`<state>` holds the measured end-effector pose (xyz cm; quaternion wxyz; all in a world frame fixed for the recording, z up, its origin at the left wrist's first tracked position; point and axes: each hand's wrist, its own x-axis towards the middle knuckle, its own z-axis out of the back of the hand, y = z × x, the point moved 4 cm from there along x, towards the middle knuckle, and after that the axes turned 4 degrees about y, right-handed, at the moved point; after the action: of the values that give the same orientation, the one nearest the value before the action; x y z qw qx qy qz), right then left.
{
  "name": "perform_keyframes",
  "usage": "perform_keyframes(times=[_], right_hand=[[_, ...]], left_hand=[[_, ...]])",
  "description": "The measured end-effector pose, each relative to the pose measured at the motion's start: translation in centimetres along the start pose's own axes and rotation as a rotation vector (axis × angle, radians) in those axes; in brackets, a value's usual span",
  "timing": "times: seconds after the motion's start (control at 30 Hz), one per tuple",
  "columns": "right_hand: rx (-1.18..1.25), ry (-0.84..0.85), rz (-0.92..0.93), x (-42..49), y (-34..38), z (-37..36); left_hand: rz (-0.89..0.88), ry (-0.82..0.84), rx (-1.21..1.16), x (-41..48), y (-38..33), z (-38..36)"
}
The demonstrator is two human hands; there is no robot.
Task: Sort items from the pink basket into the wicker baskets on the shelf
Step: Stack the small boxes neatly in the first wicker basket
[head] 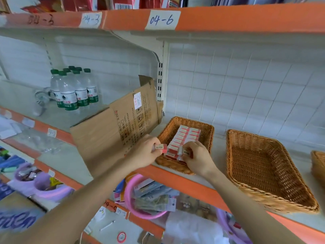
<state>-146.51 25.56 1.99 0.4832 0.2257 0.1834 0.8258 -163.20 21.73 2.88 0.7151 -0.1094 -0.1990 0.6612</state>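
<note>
A wicker basket (205,131) on the shelf holds rows of small pink-and-white boxes (182,138). My left hand (146,152) pinches one such small pink box (161,147) just left of that basket's front corner. My right hand (197,157) grips another small box (187,153) over the basket's front edge. A second wicker basket (260,166) to the right holds nothing. The pink basket (130,196) sits on the shelf below, holding several flat packets.
A flattened cardboard box (112,132) leans left of the filled basket. Water bottles (73,88) stand at the back left. A third wicker basket (318,164) shows at the right edge. Purple tubs (44,185) and loose goods fill the lower shelves.
</note>
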Motion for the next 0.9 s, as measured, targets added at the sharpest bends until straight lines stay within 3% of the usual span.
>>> perform_keyframes(times=[0.23, 0.4, 0.6, 0.9], right_hand=[[0.034, -0.121, -0.187, -0.3, -0.5, 0.0], [-0.005, -0.163, -0.247, -0.4, -1.3, 0.3], [-0.01, -0.198, -0.242, 0.3, -1.7, 0.8], [-0.006, -0.196, -0.208, 0.9, -2.1, 1.3]], left_hand=[[-0.09, 0.025, -0.033, 2.8, 1.6, 0.2], [-0.169, 0.149, 0.004, 4.2, 0.8, -0.5], [-0.253, 0.302, 0.075, 5.5, -0.6, -2.2], [-0.197, 0.34, 0.088, 6.8, -0.4, -3.0]])
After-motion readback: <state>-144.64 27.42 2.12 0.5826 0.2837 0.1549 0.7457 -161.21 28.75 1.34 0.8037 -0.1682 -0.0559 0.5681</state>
